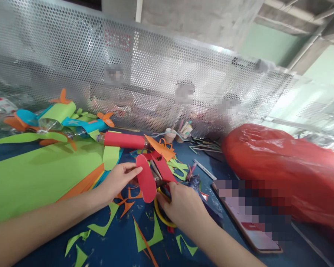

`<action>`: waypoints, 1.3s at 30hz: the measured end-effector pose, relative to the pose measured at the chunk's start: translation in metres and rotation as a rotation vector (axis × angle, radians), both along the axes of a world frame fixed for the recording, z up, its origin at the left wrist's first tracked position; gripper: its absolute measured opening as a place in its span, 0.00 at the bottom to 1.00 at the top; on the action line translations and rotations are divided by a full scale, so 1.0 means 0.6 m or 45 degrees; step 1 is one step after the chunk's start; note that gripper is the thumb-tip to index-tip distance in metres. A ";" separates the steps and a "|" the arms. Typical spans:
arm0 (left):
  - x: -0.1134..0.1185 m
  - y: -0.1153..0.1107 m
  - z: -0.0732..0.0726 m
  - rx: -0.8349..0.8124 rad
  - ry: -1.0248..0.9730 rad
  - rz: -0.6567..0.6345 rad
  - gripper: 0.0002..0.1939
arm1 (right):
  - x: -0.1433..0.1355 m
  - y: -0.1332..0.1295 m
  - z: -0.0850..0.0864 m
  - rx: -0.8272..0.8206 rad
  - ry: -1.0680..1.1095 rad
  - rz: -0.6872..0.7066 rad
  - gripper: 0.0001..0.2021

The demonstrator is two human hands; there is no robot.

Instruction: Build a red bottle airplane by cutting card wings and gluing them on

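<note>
A red paper oval (146,179) with rounded ends is pinched at its upper left edge between the thumb and fingers of my left hand (121,178). My right hand (178,202) is closed on yellow-handled scissors (163,211). The scissor blades point up and away, just right of the oval, beside a larger red paper piece (164,168). Whether the blades touch the paper I cannot tell. Beyond my hands lies a bottle wrapped in red paper (124,140).
Green paper sheets (50,167) and paper-wrapped bottles (64,111) lie left. Green and orange scraps (150,233) surround my hands. Cups with pens (183,131) stand at the back by a perforated metal screen (156,66). A phone (247,218) and a red plastic bag (281,167) are right.
</note>
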State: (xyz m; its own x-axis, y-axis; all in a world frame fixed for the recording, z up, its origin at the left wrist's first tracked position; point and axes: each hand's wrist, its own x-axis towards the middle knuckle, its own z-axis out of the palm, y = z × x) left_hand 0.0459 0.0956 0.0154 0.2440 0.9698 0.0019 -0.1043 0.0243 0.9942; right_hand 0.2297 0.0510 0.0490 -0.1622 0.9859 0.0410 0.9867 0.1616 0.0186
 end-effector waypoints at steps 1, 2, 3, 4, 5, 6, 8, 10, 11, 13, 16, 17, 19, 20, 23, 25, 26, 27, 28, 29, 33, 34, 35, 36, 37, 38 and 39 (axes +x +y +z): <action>-0.001 0.000 -0.002 -0.012 -0.011 0.014 0.11 | -0.001 -0.001 0.000 0.022 -0.022 0.008 0.13; -0.001 0.000 -0.003 -0.023 -0.020 0.030 0.11 | -0.001 -0.001 0.000 0.052 -0.038 0.024 0.11; -0.001 -0.001 -0.003 -0.033 -0.028 0.039 0.11 | -0.001 0.000 0.000 0.085 -0.048 0.046 0.09; -0.001 -0.002 -0.004 -0.042 -0.033 0.045 0.11 | -0.001 0.001 -0.001 0.116 -0.051 0.069 0.08; 0.000 -0.003 -0.003 -0.051 -0.041 0.042 0.11 | 0.000 0.002 -0.001 0.146 -0.049 0.088 0.07; 0.000 -0.003 -0.003 -0.058 -0.049 0.029 0.12 | 0.001 0.003 -0.001 0.181 -0.042 0.102 0.07; 0.001 -0.005 -0.003 -0.062 -0.058 0.005 0.13 | 0.003 0.005 -0.001 0.243 0.032 0.155 0.07; 0.002 -0.007 -0.004 -0.065 -0.060 -0.023 0.13 | 0.006 0.007 0.000 0.230 0.254 0.296 0.10; 0.002 -0.007 -0.005 -0.065 -0.058 -0.036 0.13 | 0.007 0.008 -0.001 0.188 0.411 0.389 0.13; 0.003 -0.009 -0.004 -0.066 -0.054 -0.061 0.12 | 0.007 0.010 -0.003 0.051 0.724 0.541 0.15; 0.005 -0.013 -0.001 -0.068 -0.032 -0.074 0.10 | 0.006 0.017 -0.010 -0.030 1.023 0.539 0.03; 0.006 -0.015 0.000 -0.068 -0.025 -0.069 0.09 | 0.006 0.019 -0.013 -0.023 1.080 0.497 0.02; 0.008 -0.021 0.001 -0.073 -0.030 -0.082 0.08 | 0.007 0.024 -0.020 -0.012 1.167 0.410 0.06; 0.009 -0.024 0.000 -0.083 -0.050 -0.113 0.08 | 0.008 0.026 -0.022 -0.016 1.200 0.375 0.08; 0.011 -0.032 -0.002 -0.137 -0.170 -0.269 0.13 | 0.011 0.032 -0.028 -0.014 1.260 0.291 0.10; 0.012 -0.035 -0.004 -0.131 -0.216 -0.346 0.16 | 0.012 0.034 -0.029 0.011 1.253 0.244 0.10; 0.012 -0.036 -0.004 -0.107 -0.204 -0.363 0.16 | 0.012 0.035 -0.028 0.024 1.243 0.228 0.09; 0.013 -0.037 -0.004 -0.077 -0.171 -0.366 0.14 | 0.012 0.035 -0.028 0.033 1.233 0.217 0.09; 0.013 -0.037 -0.004 -0.046 -0.128 -0.360 0.12 | 0.012 0.035 -0.027 0.039 1.225 0.211 0.09; 0.013 -0.038 -0.003 -0.018 -0.085 -0.347 0.12 | 0.012 0.035 -0.026 0.042 1.219 0.209 0.10; 0.015 -0.039 -0.004 0.024 -0.005 -0.334 0.12 | 0.011 0.033 -0.024 0.040 1.239 0.209 0.09; 0.015 -0.039 -0.004 0.025 0.000 -0.339 0.12 | 0.010 0.033 -0.024 0.037 1.272 0.207 0.08; 0.016 -0.040 -0.005 0.022 0.002 -0.337 0.12 | 0.010 0.032 -0.024 0.026 1.316 0.207 0.08; 0.016 -0.040 -0.005 0.018 0.003 -0.331 0.12 | 0.010 0.032 -0.024 0.002 1.362 0.208 0.08; 0.016 -0.040 -0.005 0.015 0.004 -0.323 0.11 | 0.010 0.033 -0.025 -0.034 1.398 0.210 0.09; 0.016 -0.040 -0.005 0.012 0.005 -0.318 0.11 | 0.010 0.033 -0.026 -0.075 1.420 0.214 0.09; 0.016 -0.040 -0.006 0.013 0.008 -0.316 0.10 | 0.010 0.034 -0.026 -0.116 1.425 0.219 0.09</action>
State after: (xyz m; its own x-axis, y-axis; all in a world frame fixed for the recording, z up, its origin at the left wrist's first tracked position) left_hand 0.0554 0.0713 0.0121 0.4750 0.8799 0.0088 -0.0903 0.0387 0.9952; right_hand 0.2359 0.0711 0.0331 -0.2132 0.9608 0.1773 0.4059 0.2521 -0.8785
